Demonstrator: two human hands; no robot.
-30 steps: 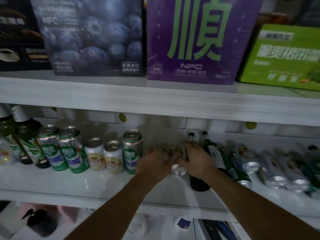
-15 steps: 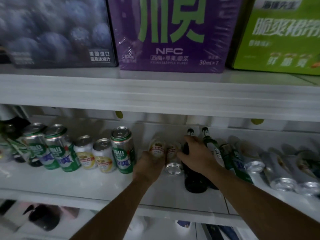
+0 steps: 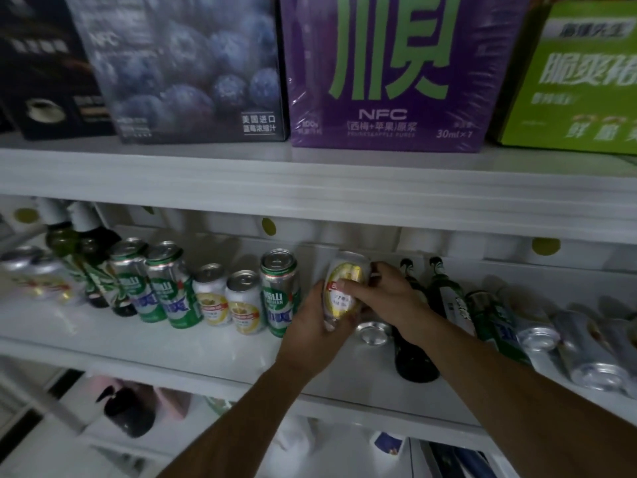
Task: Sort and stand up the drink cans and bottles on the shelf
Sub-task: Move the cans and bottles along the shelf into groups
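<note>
Over the glossy white shelf (image 3: 138,339), our left hand (image 3: 315,331) cups the small white-and-yellow aluminium can (image 3: 344,288) from below while our right hand (image 3: 389,301) curls its fingers across the label. The can is tilted, just beside the upright tall green-and-silver can (image 3: 279,291). We judge this thin, slick cylinder could slip, or bump that neighbour and topple the row. Beneath our right wrist, a round silver can lying on its side (image 3: 374,331) and a smooth dark glass bottle (image 3: 415,353) could roll off the polished board if nudged.

Green box (image 3: 582,81) cut by right edge, lying can (image 3: 374,334) half hidden behind right hand (image 3: 389,301)
</note>
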